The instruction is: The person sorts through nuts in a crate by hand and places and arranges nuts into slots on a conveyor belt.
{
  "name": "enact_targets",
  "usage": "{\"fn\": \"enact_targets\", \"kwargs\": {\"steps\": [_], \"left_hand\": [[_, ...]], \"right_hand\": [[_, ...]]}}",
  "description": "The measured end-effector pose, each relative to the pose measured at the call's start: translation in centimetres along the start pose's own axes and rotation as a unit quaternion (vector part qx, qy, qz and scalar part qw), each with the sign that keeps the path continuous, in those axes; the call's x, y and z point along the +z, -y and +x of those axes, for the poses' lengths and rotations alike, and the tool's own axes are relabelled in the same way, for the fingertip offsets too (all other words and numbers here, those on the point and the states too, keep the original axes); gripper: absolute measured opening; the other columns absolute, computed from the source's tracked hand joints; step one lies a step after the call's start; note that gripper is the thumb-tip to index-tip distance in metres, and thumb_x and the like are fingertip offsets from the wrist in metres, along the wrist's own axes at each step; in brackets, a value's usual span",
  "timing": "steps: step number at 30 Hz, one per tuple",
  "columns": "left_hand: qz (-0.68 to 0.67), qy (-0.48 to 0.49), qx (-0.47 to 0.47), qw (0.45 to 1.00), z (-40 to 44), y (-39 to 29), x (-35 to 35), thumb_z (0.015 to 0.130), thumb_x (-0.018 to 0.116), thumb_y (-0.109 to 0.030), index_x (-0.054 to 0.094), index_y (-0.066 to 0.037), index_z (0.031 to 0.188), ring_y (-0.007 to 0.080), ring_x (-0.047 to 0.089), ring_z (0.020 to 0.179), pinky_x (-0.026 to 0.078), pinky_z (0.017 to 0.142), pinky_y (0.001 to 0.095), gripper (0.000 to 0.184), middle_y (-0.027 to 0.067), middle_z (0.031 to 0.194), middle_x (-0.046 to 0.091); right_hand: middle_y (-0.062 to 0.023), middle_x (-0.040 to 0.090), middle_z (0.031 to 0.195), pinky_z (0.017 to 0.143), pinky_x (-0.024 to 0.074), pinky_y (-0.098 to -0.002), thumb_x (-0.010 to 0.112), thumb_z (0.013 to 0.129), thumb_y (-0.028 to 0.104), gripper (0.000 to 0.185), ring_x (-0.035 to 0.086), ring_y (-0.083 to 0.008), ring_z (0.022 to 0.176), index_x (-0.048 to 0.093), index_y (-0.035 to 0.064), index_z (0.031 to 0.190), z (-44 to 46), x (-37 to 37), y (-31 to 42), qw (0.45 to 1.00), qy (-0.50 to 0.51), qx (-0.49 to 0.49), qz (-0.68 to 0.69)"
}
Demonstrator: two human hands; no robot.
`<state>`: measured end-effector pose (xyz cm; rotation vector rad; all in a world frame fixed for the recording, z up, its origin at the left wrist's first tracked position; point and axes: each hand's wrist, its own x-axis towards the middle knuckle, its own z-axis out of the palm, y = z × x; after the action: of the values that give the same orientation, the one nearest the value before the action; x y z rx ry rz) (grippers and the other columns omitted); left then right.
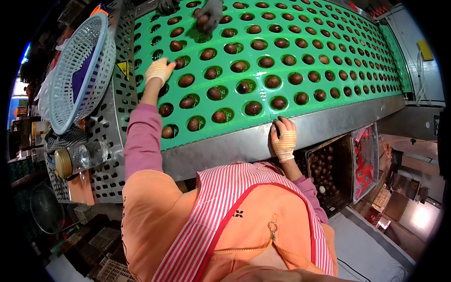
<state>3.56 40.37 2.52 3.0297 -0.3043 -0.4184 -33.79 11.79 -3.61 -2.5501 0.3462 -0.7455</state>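
While a worker in a striped apron (pixel 211 211) over an orange top (pixel 162 202) stands at the near edge of a green sheet (pixel 236 102), rows of brown egg-shaped items (pixel 253 108) fill its pockets, each visible one in a hollow of its own. At near right, a dark crate (pixel 345 169) holds a heap of similar items, one of them pale (pixel 322 189), beside a bin (pixel 374 160) of red pieces (pixel 361 150).

The right hand (pixel 284 139), in a striped glove with bare fingertips, rests at the metal edge (pixel 211 155), its fingers half bent, apart from the thumb and holding nothing visible. Farther left, the left hand (pixel 159 71), gloved alike, reaches over the sheet, its fingertips just beside a seated brown item (pixel 181 62); whether it grips anything underneath cannot be told.

A clear jar (pixel 89 154), its contents unclear, sits at left by a perforated metal panel (pixel 112 117) bearing a yellow warning label (pixel 123 70). Beyond it, a tilted pale-blue basket (pixel 68 108) contains something purple (pixel 83 74).

At the far side, a second person's grey-gloved hand (pixel 212 15) is closed on another brown item (pixel 203 20) above the sheet, a dark glove (pixel 167 5) to its left. The rows run on to far right, where a pale cabinet (pixel 408 35) with a yellow patch (pixel 425 50) stands past the sheet's end
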Motion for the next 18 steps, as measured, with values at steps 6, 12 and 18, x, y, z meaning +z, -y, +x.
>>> {"fn": "enact_targets", "kwargs": {"steps": [6,12,18], "left_hand": [[-0.165,0.022,0.166,0.972,4.7,-0.5,3.8,0.083,0.068,-0.019,0.062,-0.011,0.119,0.0286,0.063,0.1,0.049,0.089,0.0375,0.037,0.0138,0.114,0.065],[-0.147,0.011,0.157,0.977,4.6,1.2,4.0,0.083,0.065,-0.003,0.056,-0.013,0.126,0.0316,0.058,0.111,0.047,0.095,0.0427,0.045,0.0131,0.126,0.058],[-0.024,0.032,0.188,0.981,5.3,0.3,2.0,0.087,0.061,0.0,0.053,-0.01,0.125,0.0326,0.055,0.113,0.046,0.096,0.0424,0.041,0.0132,0.129,0.055]], "right_hand": [[-0.0145,0.063,0.11,0.088,0.0483,-0.0433,0.068,0.079,0.005,0.02,0.059,-0.0346,0.099,0.065,0.0051,0.099,0.0,-0.1,0.1,1.0,0.002,-0.01,-0.009],[-0.0118,0.062,0.109,0.087,0.0473,-0.0436,0.069,0.077,0.005,0.023,0.058,-0.0334,0.1,0.064,0.0072,0.099,0.4,0.0,0.3,1.0,0.016,0.001,-0.021],[-0.0116,0.063,0.109,0.087,0.0476,-0.044,0.069,0.077,0.006,0.022,0.058,-0.0333,0.1,0.064,0.0067,0.099,0.4,-0.1,0.2,1.0,0.011,-0.012,-0.026]]}}
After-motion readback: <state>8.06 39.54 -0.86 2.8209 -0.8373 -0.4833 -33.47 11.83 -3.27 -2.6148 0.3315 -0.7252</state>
